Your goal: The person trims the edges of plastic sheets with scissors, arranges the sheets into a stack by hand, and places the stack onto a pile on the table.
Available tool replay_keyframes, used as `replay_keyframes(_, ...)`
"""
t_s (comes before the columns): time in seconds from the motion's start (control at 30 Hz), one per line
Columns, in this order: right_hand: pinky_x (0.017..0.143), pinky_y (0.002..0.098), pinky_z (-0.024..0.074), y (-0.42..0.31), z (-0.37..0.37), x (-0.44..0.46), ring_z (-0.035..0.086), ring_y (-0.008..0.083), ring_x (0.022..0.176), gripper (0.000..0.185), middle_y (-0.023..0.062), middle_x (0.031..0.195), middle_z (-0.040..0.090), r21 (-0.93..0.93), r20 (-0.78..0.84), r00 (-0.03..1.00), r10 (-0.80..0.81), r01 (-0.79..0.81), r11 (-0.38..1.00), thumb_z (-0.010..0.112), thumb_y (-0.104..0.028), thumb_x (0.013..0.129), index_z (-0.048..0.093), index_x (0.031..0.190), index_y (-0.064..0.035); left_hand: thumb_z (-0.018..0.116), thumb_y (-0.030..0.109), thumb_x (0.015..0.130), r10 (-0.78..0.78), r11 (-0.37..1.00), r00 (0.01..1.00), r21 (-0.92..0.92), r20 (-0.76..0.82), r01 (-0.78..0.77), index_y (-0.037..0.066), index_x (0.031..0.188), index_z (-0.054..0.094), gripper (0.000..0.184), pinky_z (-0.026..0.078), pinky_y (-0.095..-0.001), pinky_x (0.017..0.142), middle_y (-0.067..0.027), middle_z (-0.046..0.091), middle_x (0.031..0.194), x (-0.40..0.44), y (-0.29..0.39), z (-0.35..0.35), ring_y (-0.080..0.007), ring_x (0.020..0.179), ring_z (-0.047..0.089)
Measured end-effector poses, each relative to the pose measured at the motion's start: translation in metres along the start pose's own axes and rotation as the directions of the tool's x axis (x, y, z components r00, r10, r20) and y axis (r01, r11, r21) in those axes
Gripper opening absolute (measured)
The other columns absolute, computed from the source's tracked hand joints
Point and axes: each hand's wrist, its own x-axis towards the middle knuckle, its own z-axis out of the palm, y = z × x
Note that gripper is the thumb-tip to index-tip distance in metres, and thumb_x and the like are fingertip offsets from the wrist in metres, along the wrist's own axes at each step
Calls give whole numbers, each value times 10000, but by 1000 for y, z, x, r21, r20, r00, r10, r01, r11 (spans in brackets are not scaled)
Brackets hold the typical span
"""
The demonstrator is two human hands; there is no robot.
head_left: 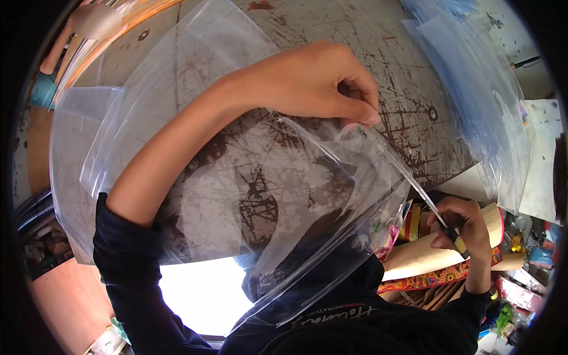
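Observation:
My left hand (331, 83) pinches the top edge of a clear plastic sheet (307, 207) above the scratched table (414, 100). The sheet hangs down over the table's near edge and in front of my dark top. At the right, my right hand (464, 228) is closed round the dark and yellow handle of a long thin tool (431, 204). The tool's pale shaft reaches up and left, along the sheet's right edge. Whether it touches the plastic I cannot tell.
More clear plastic sheets (142, 118) lie at the left of the table, and bluish ones (473, 77) at the right. Below the right edge are paper rolls (426, 263) and assorted packets. Part of another person's hand (94, 22) shows at the top left.

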Motion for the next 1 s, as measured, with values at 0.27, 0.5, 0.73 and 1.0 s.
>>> replay_keyframes(0.27,504,198,385,3,-12,-10,485,62,589,535,44,773,567,113,52,999,1,-7,994,844,-193,547,543,927,34,604,179,827,-34,997,999,-67,-27,32,11,787,627,174,403,-200,529,-4,575,595,-1,0,0,-54,571,543)
replay_keyframes(0.5,514,181,380,-5,6,-2,482,46,598,483,42,783,595,61,-78,996,-50,55,997,843,-161,554,563,903,20,608,160,824,-34,996,999,-84,-19,33,-3,791,623,167,424,-201,549,-14,583,621,0,-4,0,-60,589,554)
replay_keyframes(0.73,525,206,353,3,-4,2,458,94,612,601,94,850,552,-5,22,996,-86,86,996,816,-166,609,480,1088,-31,605,152,827,-36,995,999,-98,-9,35,-8,805,619,162,427,-201,561,-15,586,638,0,-6,-4,-61,610,560)
replay_keyframes(1.0,492,202,354,5,-4,11,447,83,553,555,103,819,566,84,0,986,-166,165,983,808,-188,622,520,1064,-14,599,153,832,-29,994,1000,-101,3,29,-10,809,616,165,429,-202,568,-18,594,649,0,-5,-4,-58,619,563)
